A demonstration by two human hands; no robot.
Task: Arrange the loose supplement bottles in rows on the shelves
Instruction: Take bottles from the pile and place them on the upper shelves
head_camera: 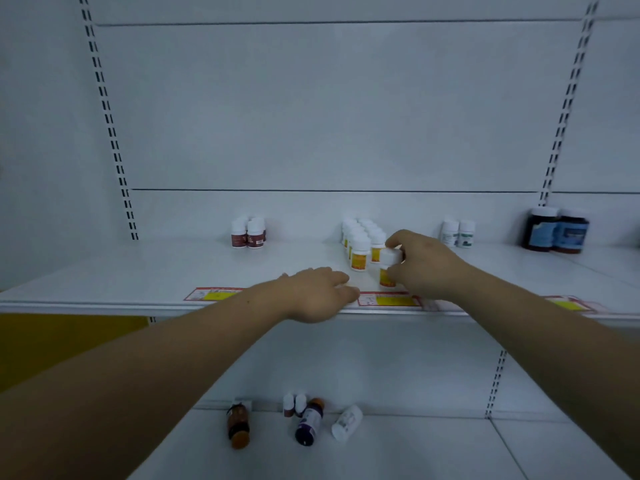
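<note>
setting the held bottle (388, 270) down squarely is the step in hand, as i judge it. in the head view the right hand (427, 268) grips this yellow-label bottle by cap and side, thumb and fingers curled round it, at the front of the yellow rows (360, 242) on the upper shelf (138, 271). whether its base touches the shelf i cannot tell. the left hand (318, 294) lies at the shelf's front edge, fingers loosely straight, holding nothing.

to do it well, line the bottle up with the right-hand row, just in front of its last bottle, label facing out. then release upward so the neighbours are not knocked. the left hand could steady the front bottles.

red bottles (247, 233), green bottles (457, 233) and dark jars (557, 230) stand in groups apart on the same shelf. on the lower shelf (415, 445) a brown bottle (238, 426), a purple bottle (310, 424) and a white bottle (346, 423) lie on their sides, likely next.
</note>
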